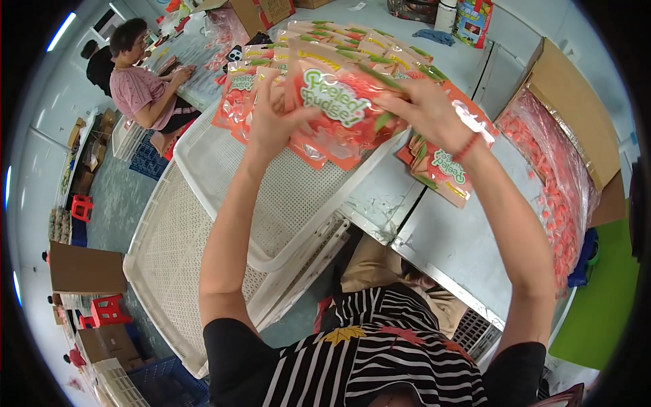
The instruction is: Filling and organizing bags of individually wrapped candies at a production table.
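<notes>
A shiny pink-red candy pouch (336,102) with green accents is held up in front of me, printed side showing. My left hand (270,122) is closed around its left edge, thumb across the front. At its upper right edge, my right hand (434,112) pinches the pouch between thumb and fingers; a red bracelet circles that wrist. Behind and below lie many similar pouches (241,91), overlapping at the far end of a white perforated tray (298,203). A few more pouches (441,169) rest on the metal table under my right forearm.
On the right, an open cardboard box (576,115) lined with clear plastic holds many small pink wrapped pieces (542,176). Another white perforated tray (183,237) sits lower left. A person in a pink top (146,95) works at the far left table. A blue cloth (434,36) lies at the back.
</notes>
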Motion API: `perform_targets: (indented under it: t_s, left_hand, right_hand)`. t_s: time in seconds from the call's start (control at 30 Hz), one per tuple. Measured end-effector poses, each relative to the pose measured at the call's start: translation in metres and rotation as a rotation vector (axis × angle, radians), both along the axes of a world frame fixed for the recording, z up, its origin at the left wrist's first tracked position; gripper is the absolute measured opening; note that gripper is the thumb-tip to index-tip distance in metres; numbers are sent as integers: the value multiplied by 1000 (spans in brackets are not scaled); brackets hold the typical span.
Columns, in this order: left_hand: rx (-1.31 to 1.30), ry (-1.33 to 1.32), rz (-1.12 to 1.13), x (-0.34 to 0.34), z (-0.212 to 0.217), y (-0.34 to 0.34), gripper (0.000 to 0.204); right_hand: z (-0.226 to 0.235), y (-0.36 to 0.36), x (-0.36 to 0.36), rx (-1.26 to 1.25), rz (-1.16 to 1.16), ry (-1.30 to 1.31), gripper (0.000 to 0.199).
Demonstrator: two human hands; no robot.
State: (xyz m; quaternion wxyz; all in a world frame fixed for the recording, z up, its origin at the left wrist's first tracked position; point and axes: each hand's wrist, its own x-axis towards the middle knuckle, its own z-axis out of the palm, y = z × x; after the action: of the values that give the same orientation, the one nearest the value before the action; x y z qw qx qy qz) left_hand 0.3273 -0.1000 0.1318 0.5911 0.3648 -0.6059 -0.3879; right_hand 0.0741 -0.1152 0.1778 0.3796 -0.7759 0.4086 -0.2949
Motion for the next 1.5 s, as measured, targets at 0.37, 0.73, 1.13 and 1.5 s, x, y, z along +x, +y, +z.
perform_targets:
  t_s: [0.37,0.73,1.13,1.5]
  left_hand:
    - [-256,-1032,484,-16,-132,1,132]
    - [-26,-962,566,-39,-152,-11,114]
    - [138,-975,580,-56,-136,1,124]
    - [21,-1028,655,-42,-151,-2,126]
  right_hand:
    - [-66,-56,5,-54,-147,480,35]
    - [-105,-47,0,-165,-462,111,26]
    - [-103,-63,21,-36,-541,-68,15]
    - [-135,33,-18,-278,-393,64,24]
